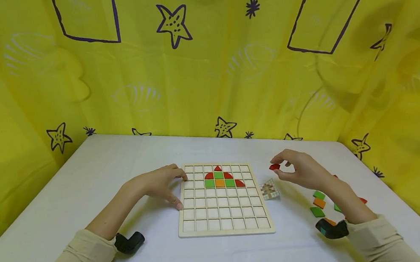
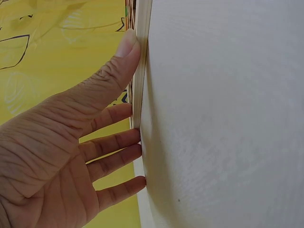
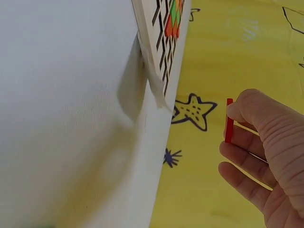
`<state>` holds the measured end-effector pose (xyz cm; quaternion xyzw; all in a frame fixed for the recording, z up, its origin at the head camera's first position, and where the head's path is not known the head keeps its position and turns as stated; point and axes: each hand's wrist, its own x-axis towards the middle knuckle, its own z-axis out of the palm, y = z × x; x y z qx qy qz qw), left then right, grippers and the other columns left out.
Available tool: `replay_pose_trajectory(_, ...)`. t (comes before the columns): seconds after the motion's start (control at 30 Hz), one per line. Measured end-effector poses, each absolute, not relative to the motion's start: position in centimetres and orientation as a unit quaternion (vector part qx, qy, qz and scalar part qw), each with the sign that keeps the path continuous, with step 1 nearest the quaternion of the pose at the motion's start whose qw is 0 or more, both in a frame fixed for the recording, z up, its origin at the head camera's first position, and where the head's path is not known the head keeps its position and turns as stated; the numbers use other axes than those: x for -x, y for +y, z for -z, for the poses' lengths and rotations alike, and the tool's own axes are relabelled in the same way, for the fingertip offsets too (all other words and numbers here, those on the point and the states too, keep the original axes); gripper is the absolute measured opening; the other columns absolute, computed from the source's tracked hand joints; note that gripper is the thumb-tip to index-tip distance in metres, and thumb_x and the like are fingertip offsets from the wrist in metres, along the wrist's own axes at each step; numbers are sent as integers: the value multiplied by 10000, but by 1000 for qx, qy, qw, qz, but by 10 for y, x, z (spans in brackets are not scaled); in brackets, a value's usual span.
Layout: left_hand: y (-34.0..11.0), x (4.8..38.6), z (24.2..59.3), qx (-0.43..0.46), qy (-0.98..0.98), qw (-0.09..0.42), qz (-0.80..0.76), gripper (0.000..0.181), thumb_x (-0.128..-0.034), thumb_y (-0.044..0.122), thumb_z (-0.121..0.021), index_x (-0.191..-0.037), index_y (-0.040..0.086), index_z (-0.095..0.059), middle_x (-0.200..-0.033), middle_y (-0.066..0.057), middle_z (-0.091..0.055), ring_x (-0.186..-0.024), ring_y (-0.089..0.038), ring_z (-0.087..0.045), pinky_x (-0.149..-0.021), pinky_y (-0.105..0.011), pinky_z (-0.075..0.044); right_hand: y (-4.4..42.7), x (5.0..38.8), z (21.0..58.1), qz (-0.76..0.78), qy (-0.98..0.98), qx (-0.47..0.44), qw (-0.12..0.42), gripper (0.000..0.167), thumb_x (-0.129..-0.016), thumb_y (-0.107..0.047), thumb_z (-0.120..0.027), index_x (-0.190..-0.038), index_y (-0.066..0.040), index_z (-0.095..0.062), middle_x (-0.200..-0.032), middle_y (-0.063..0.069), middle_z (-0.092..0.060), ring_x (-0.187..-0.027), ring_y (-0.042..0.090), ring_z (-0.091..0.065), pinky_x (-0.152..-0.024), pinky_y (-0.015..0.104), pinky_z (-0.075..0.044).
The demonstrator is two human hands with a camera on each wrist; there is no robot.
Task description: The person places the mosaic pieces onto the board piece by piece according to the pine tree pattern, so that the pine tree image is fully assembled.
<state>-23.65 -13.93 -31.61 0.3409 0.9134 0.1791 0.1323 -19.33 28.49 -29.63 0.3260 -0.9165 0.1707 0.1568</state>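
A wooden grid board (image 1: pixel 219 224) lies on the white table, with red, green and orange tiles set in its upper squares. My left hand (image 1: pixel 160 185) rests along the board's left edge, thumb and fingertips touching the rim; in the left wrist view the fingers (image 2: pixel 111 161) are spread and fairly straight. Above the table, right of the board, my right hand (image 1: pixel 300 166) pinches a thin red tile (image 1: pixel 274 167) between thumb and fingers. The right wrist view shows that red tile (image 3: pixel 229 121) edge-on. Beside the board's right edge lies a small pattern card (image 1: pixel 270 189).
Loose green tiles (image 1: pixel 317 212), orange tiles (image 1: pixel 319 203) and red tiles lie at the right, partly hidden under my right forearm. A yellow patterned curtain (image 1: pixel 204 72) hangs behind the white table (image 1: pixel 120 153) and along both sides.
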Motion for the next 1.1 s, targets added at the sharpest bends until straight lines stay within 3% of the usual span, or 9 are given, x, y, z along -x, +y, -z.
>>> replay_pose_trajectory(0.47, -139, 237, 316, -339, 913, 134, -180, 750, -714, 407, -939, -1313, 95, -611, -1349, -92, -541, -1312, -297, -506, -1130, -495, -409, 252, 199, 298, -181, -901, -366, 144, 254, -841, 16, -798, -1066, -67, -714, -1005, -19, -711, -912, 159, -651, -775, 417, -591)
replay_pose_trajectory(0.73, -139, 237, 316, -339, 914, 136, -179, 759, -714, 415, -938, -1320, 99, -608, -1356, -90, -537, -1315, -296, -503, -1129, -494, -409, 226, 203, 296, -177, -908, -367, 100, 243, -868, -11, -786, -1093, -65, -713, -1034, -5, -698, -955, 245, -649, -837, 430, -585)
replay_pose_trajectory(1.1, -137, 238, 319, -345, 912, 134, -176, 766, -714, 421, -936, -1322, 89, -609, -1372, -112, -537, -1323, -301, -500, -1138, -485, -404, 195, 204, 294, -177, -907, -375, 70, 252, -888, -65, -787, -1127, -64, -709, -1068, 9, -702, -995, 221, -650, -889, 441, -568)
